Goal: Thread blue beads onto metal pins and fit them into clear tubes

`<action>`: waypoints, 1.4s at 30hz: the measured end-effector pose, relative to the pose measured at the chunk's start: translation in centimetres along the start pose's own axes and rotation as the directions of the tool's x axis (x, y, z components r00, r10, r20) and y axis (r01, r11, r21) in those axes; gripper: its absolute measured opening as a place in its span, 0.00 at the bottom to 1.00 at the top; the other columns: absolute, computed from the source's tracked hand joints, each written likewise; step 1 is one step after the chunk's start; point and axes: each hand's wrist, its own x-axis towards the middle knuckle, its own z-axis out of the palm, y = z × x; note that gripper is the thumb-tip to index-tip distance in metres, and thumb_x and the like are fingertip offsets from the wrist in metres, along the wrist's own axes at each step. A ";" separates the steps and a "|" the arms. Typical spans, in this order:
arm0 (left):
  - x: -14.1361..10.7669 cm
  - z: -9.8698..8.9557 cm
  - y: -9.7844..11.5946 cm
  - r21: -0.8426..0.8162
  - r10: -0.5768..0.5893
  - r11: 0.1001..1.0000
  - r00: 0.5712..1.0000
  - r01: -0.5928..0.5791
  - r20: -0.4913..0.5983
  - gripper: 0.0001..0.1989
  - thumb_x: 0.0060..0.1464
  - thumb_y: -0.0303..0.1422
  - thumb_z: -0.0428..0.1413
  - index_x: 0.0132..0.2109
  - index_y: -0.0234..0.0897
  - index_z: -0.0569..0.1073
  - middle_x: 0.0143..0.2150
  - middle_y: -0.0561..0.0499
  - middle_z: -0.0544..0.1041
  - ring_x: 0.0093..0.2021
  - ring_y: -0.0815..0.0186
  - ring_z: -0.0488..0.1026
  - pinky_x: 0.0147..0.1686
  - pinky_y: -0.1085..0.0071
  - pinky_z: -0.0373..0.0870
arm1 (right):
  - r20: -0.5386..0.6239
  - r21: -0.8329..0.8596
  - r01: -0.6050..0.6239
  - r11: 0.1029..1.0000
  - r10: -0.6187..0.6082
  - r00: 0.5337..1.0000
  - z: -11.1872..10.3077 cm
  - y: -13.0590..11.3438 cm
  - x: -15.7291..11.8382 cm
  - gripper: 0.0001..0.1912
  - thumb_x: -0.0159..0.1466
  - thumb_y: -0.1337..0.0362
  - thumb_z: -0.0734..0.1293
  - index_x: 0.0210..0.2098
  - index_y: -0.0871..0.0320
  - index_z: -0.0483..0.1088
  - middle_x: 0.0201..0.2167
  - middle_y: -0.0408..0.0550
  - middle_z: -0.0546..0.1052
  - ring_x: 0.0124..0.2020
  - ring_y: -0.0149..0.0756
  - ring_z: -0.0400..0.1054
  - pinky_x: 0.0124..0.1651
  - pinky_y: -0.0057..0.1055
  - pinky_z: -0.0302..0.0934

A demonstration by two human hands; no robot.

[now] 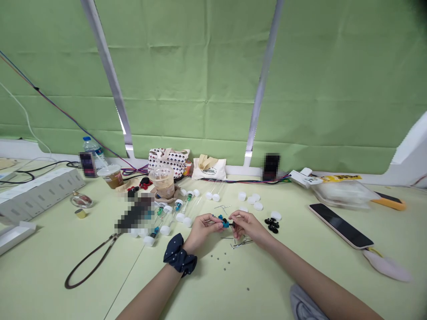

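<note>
My left hand [203,232], with a dark dotted scrunchie [180,255] at its wrist, pinches a small blue plastic part [226,224]. Close beside it, my right hand [247,226] has its fingertips closed on a small black piece [231,225] that meets the blue part; whether it sits inside cannot be made out. Thin metal rods [243,242] lie beneath the hands, and several tiny grey discs [224,269] are scattered nearer me. Right of my right hand is a cluster of black knob-like pieces [272,226].
Clear tubes with white caps [165,230] lie to the left, near an iced drink cup [163,182]. Loose white caps [256,197] sit behind the hands. A phone [340,226] rests on the right, white boxes [40,193] on the left. A strap loop [90,266] lies at front left.
</note>
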 end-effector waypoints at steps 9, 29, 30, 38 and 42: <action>0.0 -0.4 0.1 -0.013 0.000 1.000 1.000 0.000 -0.013 0.15 0.39 0.37 0.65 0.32 0.30 0.74 0.35 0.41 0.79 0.33 0.60 0.77 0.39 0.63 0.71 | 0.039 -0.086 0.007 0.996 -0.004 0.999 0.1 -0.3 -0.2 0.20 0.54 0.48 0.67 0.32 0.61 0.65 0.21 0.42 0.71 0.20 0.28 0.66 0.21 0.25 0.61; 0.2 -0.1 0.2 0.020 0.014 1.000 1.000 -0.014 -0.016 0.15 0.39 0.37 0.65 0.32 0.30 0.74 0.35 0.42 0.79 0.32 0.61 0.76 0.38 0.64 0.71 | 0.040 -0.102 0.077 0.992 -0.073 0.997 0.4 -0.4 -0.7 0.20 0.54 0.51 0.68 0.38 0.56 0.61 0.21 0.37 0.69 0.19 0.25 0.63 0.19 0.21 0.56; 0.1 -0.1 0.1 0.021 0.014 1.000 1.000 -0.014 -0.005 0.15 0.39 0.37 0.65 0.32 0.30 0.74 0.36 0.42 0.79 0.33 0.61 0.76 0.39 0.63 0.71 | 0.043 -0.115 0.069 0.991 -0.064 0.997 0.3 -0.3 -0.6 0.19 0.55 0.50 0.67 0.37 0.57 0.61 0.21 0.38 0.70 0.18 0.25 0.63 0.19 0.21 0.56; -0.2 0.3 -0.2 0.058 -0.010 0.998 0.996 0.005 0.090 0.14 0.39 0.35 0.65 0.33 0.30 0.75 0.36 0.43 0.78 0.35 0.62 0.76 0.44 0.62 0.70 | -0.023 -0.132 0.069 0.989 -0.073 0.997 -0.1 0.1 -0.2 0.19 0.55 0.49 0.66 0.32 0.60 0.66 0.24 0.42 0.70 0.18 0.24 0.63 0.18 0.21 0.59; -0.2 0.5 0.0 0.058 -0.014 0.998 0.997 0.009 0.077 0.13 0.40 0.35 0.65 0.32 0.30 0.75 0.35 0.43 0.79 0.35 0.62 0.76 0.42 0.63 0.70 | 0.014 -0.113 0.077 0.991 -0.076 0.997 0.1 0.0 -0.4 0.18 0.56 0.49 0.65 0.32 0.60 0.67 0.22 0.41 0.69 0.19 0.25 0.64 0.20 0.23 0.61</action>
